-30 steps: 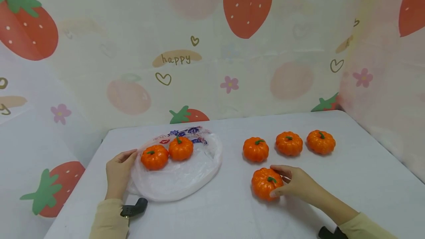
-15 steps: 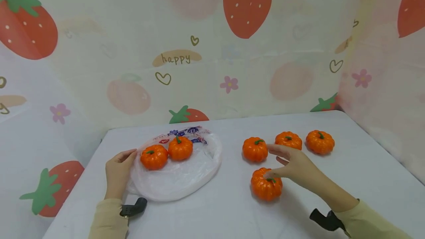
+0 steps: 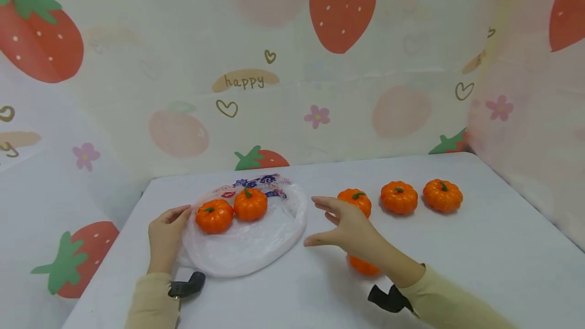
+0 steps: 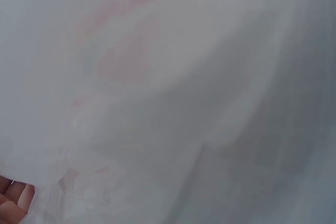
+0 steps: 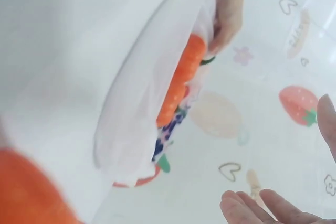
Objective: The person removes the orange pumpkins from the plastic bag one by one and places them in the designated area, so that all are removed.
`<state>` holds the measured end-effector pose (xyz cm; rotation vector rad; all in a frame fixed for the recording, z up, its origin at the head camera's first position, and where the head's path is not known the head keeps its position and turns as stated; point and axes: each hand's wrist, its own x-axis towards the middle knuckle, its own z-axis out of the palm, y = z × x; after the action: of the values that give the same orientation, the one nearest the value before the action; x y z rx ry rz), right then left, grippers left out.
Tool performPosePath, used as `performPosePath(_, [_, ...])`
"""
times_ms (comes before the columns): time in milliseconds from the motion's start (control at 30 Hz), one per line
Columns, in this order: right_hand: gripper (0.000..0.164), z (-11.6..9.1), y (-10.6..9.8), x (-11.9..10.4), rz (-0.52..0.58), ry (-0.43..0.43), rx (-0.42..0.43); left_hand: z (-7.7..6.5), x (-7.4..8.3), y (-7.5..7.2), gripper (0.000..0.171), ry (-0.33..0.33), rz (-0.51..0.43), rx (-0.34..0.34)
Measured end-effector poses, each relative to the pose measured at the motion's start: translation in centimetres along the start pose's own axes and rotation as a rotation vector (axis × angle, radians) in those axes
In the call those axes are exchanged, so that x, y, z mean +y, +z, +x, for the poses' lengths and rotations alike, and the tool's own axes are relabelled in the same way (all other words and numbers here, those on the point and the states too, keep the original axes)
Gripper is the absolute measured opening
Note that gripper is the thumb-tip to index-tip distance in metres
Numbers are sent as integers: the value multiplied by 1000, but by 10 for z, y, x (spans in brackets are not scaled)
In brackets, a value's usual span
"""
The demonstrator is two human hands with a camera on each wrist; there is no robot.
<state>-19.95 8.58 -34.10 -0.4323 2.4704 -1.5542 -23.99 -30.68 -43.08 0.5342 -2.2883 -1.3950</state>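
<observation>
A white translucent plastic bag [image 3: 247, 258] with blue and red print lies spread on the table, its mouth toward the front. Two small orange pumpkins [image 3: 215, 216] with green stems sit side by side in it. My left hand [image 3: 165, 230] pinches the bag's left edge; close up, the left wrist view is filled by blurred white plastic [image 4: 157, 129]. Holding nothing, my right hand [image 3: 349, 227] hovers right of the bag with fingers and thumb spread. Behind it, a front pumpkin [image 3: 364, 266] and a back pumpkin [image 3: 356, 198] are partly hidden.
Farther right on the white table [image 3: 484, 248], two more pumpkins stand near the back, one in the middle [image 3: 399, 198] and one at the right [image 3: 442, 196]. A strawberry-print curtain [image 3: 343, 80] closes off the back and sides. Each wrist wears a black camera mount [image 3: 388, 298].
My right hand has come away from the front pumpkin, risen and moved left toward the bag. That pumpkin has stayed in place. My left hand keeps its hold on the bag.
</observation>
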Motion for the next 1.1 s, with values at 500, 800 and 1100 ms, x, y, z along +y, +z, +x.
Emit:
performPosePath(500, [78, 55, 55, -10, 31, -8, 47, 3, -2, 1, 33, 17, -11, -8])
performPosePath(800, [73, 82, 78, -10, 51, 2, 84, 3, -2, -1, 33, 21, -42, -8])
performPosePath(1100, [74, 104, 100, -6, 65, 32, 109, 2, -2, -1, 35, 15, -37, -6])
